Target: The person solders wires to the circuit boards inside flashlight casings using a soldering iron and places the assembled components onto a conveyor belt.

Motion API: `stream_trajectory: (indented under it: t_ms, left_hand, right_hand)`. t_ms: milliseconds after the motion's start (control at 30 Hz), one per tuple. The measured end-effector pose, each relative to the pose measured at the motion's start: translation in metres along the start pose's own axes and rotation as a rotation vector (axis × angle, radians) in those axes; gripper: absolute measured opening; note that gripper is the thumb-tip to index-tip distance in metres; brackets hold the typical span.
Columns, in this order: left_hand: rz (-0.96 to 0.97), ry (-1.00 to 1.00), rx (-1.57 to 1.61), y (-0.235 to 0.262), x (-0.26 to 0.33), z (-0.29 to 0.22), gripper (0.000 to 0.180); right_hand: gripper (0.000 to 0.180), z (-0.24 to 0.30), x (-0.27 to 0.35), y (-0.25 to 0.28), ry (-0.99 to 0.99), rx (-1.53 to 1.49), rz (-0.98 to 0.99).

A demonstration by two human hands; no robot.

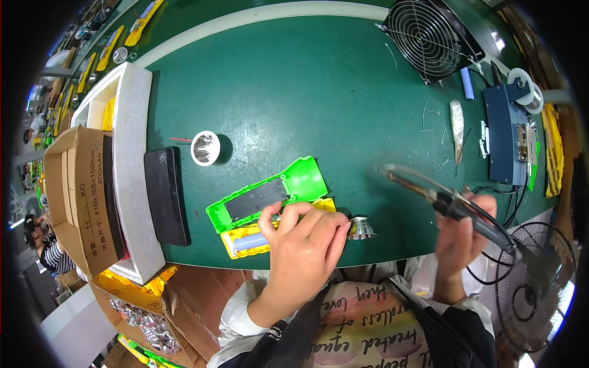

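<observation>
My left hand (304,245) is closed, its fingers bent over a yellow plastic half-shell (230,245) near the table's front edge. A blue cylindrical battery (250,242) lies in this shell. Thumb and index finger come together beside a silvery cone-shaped reflector (362,228); what they pinch is hidden. Just beyond the hand lies a bright green half-shell (307,178) with a dark panel. My right hand (469,236) grips a soldering iron (469,214) by its black handle. The iron's tip points left, blurred, above the table and apart from the shells.
Another reflector (205,148) with a red wire stands on the green table (276,92). A black phone-like slab (167,196) lies beside a white foam box (132,178). At right are a blue soldering station (506,135), a solder spool (521,86) and a black fan (429,40).
</observation>
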State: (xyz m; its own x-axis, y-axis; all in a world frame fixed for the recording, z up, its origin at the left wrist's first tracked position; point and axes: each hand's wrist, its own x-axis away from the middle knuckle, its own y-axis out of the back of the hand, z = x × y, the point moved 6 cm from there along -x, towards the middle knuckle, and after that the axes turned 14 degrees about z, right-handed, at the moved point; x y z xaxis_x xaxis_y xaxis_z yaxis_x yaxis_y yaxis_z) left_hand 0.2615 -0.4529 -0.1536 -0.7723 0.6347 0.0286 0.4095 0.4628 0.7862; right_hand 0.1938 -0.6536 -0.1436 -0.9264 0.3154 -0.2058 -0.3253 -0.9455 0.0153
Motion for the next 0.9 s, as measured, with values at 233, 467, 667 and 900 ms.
stream_trajectory:
  t_ms: [233,467,667,900]
  left_hand:
    - [-0.03,0.022,0.04,0.001,0.0,0.001,0.009]
    - [-0.04,0.003,0.048,0.0,0.002,0.001,0.01]
    - [-0.051,0.001,0.034,-0.001,0.002,0.001,0.012]
    - [-0.063,-0.001,0.016,-0.002,0.002,0.001,0.016]
  right_hand:
    - [0.029,0.009,-0.01,0.002,-0.043,0.079,0.398]
    - [0.026,0.005,-0.016,-0.001,-0.034,0.018,0.494]
    - [0.025,0.003,-0.023,-0.008,0.0,0.083,0.589]
    - [0.025,0.003,-0.027,-0.008,0.026,0.078,0.616]
